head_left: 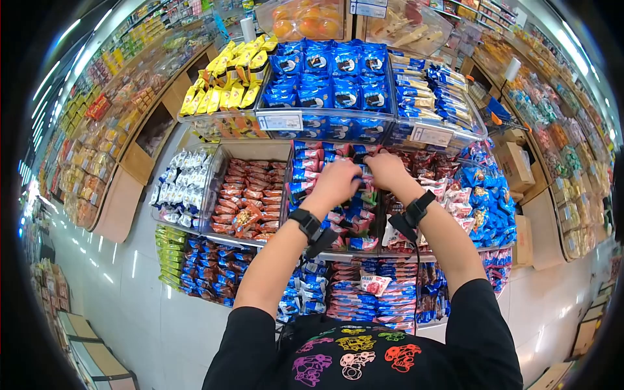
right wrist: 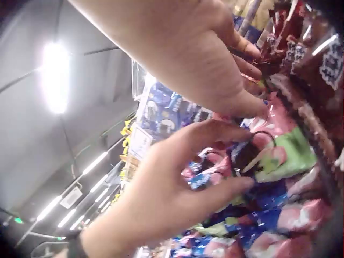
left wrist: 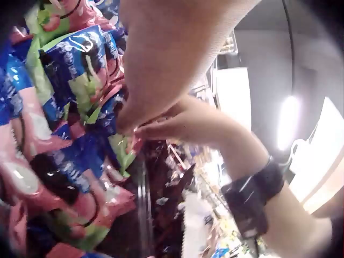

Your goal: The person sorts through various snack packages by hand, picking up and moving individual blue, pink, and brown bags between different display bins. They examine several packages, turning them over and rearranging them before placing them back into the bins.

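Both hands reach into a compartment of small wrapped snack packets in pink, blue and green. My left hand (head_left: 339,181) is over the middle of these packets, fingers bent downward. In the right wrist view, its thumb and forefinger pinch a pink and green snack packet (right wrist: 293,150) from the side. My right hand (head_left: 388,170) is just beside it, at the compartment's right divider. Its thumb and curled fingers grip the upper end of that same packet, partly hidden behind the hand. More pink and blue packets (left wrist: 80,177) lie around the fingers in the left wrist view.
To the left stand compartments of red-brown packets (head_left: 250,195) and white packets (head_left: 188,179). Dark red packets (right wrist: 322,64) adjoin on the right, then blue packets (head_left: 484,201). Raised bins with yellow packets (head_left: 227,78) and blue packets (head_left: 328,75) rise behind.
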### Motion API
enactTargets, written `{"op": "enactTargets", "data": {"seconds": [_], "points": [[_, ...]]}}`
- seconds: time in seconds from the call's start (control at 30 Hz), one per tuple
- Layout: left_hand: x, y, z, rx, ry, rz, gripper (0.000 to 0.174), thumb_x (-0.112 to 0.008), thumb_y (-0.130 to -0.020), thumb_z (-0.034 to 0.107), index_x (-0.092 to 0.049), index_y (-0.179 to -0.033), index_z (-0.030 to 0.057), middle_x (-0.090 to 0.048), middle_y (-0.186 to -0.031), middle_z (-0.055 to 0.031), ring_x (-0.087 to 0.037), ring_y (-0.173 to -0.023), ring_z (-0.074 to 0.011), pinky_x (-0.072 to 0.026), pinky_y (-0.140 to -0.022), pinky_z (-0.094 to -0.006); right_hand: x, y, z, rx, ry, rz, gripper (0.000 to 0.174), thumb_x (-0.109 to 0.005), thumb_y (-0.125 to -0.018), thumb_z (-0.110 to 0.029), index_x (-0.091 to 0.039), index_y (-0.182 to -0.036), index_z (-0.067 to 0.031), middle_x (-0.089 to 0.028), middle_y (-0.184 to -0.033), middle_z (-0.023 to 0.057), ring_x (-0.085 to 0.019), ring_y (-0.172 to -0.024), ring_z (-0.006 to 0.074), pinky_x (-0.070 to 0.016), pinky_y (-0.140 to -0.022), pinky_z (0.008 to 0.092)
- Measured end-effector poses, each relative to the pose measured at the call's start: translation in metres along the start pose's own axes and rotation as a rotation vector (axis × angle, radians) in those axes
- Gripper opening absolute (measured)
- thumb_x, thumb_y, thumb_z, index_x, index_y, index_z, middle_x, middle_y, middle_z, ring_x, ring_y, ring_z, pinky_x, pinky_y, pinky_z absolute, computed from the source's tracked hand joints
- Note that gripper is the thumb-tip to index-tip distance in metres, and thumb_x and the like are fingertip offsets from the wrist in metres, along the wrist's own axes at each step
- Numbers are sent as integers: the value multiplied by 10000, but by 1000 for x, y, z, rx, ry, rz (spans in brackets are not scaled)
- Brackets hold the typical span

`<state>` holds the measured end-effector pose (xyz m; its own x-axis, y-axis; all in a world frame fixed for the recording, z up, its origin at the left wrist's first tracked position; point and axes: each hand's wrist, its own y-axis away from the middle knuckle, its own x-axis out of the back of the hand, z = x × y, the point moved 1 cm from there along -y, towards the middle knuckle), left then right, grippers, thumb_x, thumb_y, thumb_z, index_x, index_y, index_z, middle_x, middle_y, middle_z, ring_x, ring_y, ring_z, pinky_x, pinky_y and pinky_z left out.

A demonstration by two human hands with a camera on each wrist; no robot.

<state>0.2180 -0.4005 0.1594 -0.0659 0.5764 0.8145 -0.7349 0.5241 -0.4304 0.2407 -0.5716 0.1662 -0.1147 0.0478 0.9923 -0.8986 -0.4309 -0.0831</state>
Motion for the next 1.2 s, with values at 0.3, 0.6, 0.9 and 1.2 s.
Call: {"op": "enactTargets", "data": {"seconds": [0.3,0.6,0.9,1.2], "points": [[-17,-28,7,279,-218,-125,283,-656,-740,147,-652,-1017,89,-660,-915,-133,-638,-878,-336,-517,-745,-440,5,-3,13,-103,-172,-31,358,-631,-730,-100,-646,-1082,-162,-664,-943,148,-639,-921,326,-524,-773,448],[-4,-30,-4,254,163,123,311,-719,-741,190,-632,-1025,100,-663,-926,-133,-631,-875,-325,-500,-722,-435,10,0,30,-156,-638,185,214,-669,-776,-211,-705,-916,-52,-677,-850,179,-647,-847,357,-517,-754,432],[-18,-35,-17,103,-227,-3,269,-728,-727,211,-685,-979,129,-667,-807,-124,-617,-873,-326,-476,-780,-447,7,-2,11,-65,-301,22,176,-653,-721,-160,-638,-874,-73,-660,-841,149,-640,-862,347,-525,-737,452],[3,-5,7,28,-47,142,251,-755,-692,141,-637,-898,59,-634,-943,-81,-565,-956,-295,-460,-792,-417,17,13,0,-73,-224,296,213,-657,-727,-126,-620,-927,-63,-641,-862,124,-617,-862,324,-512,-715,431]]}}
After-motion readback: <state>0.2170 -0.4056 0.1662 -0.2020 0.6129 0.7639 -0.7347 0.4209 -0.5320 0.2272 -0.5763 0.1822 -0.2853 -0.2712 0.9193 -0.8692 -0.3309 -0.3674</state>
